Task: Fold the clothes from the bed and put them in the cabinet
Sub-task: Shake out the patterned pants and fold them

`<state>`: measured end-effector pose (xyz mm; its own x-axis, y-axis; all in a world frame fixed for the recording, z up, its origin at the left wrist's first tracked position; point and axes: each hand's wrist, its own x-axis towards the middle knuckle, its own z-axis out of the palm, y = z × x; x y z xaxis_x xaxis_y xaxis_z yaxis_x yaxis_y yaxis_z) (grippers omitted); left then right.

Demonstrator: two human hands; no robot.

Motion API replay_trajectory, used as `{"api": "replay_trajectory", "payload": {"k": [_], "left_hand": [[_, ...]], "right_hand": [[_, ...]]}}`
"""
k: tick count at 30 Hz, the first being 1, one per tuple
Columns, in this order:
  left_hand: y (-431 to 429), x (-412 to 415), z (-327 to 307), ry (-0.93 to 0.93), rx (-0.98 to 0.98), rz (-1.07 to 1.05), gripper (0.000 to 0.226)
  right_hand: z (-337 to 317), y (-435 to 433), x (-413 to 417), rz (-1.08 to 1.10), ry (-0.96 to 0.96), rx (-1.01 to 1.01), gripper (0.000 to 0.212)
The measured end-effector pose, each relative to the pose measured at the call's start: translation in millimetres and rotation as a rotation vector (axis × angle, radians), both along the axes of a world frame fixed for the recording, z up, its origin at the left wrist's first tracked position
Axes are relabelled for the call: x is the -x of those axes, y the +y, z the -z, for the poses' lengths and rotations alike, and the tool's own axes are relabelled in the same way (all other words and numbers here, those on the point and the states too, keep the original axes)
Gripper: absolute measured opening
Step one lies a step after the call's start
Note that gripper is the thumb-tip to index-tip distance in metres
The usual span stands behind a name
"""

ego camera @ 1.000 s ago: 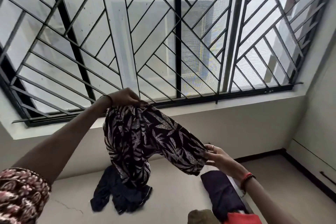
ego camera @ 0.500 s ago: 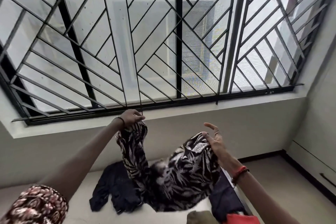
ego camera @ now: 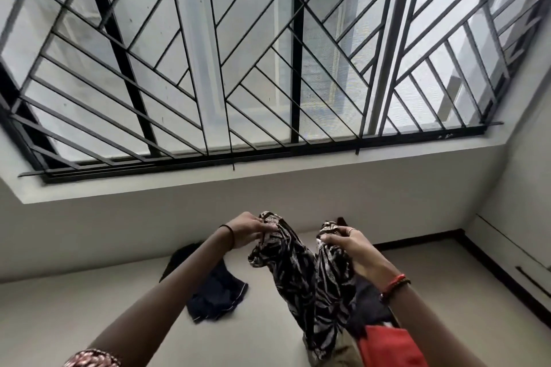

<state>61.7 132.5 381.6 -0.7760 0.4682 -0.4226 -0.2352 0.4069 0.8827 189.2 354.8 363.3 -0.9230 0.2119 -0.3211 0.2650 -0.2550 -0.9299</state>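
Observation:
A black garment with a pale leaf print [ego camera: 301, 286] hangs in two long folds over the bed [ego camera: 89, 313]. My left hand [ego camera: 252, 228] pinches its left top corner. My right hand [ego camera: 346, 243] grips the right top corner, a short way apart from the left. The garment's lower end drapes down toward the bed's near side. No cabinet is in view.
A dark navy garment [ego camera: 214, 295] lies crumpled on the bed to the left. A dark cloth [ego camera: 368, 304] and a red cloth [ego camera: 390, 348] lie at the bottom right under my right forearm. Behind the bed rise a wall and a barred window [ego camera: 268, 68]. Floor [ego camera: 465, 292] lies right.
Both hands have dropped lower and come closer together. The leaf-print garment, earlier spread wide between them, now hangs doubled in two narrow folds.

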Motion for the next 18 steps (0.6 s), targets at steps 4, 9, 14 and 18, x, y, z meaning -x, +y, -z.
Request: {"api": "replay_trajectory", "payload": {"k": [4,9,14,18], "left_hand": [[10,-15,5,0.100,0.109,0.115,0.036],[22,-26,2,0.398,0.341,0.191,0.056],[22,-32,0,0.285,0.198,0.005,0.050],[23,-42,-2,0.077,-0.014,-0.057,0.025]], "right_hand": [[8,5,-11,0.004,-0.066,0.061,0.023],[14,13,-11,0.062,-0.058,0.146,0.023],[10,13,-6,0.135,0.021,0.014,0.017],[8,6,6,0.108,0.052,-0.355,0.036]]}}
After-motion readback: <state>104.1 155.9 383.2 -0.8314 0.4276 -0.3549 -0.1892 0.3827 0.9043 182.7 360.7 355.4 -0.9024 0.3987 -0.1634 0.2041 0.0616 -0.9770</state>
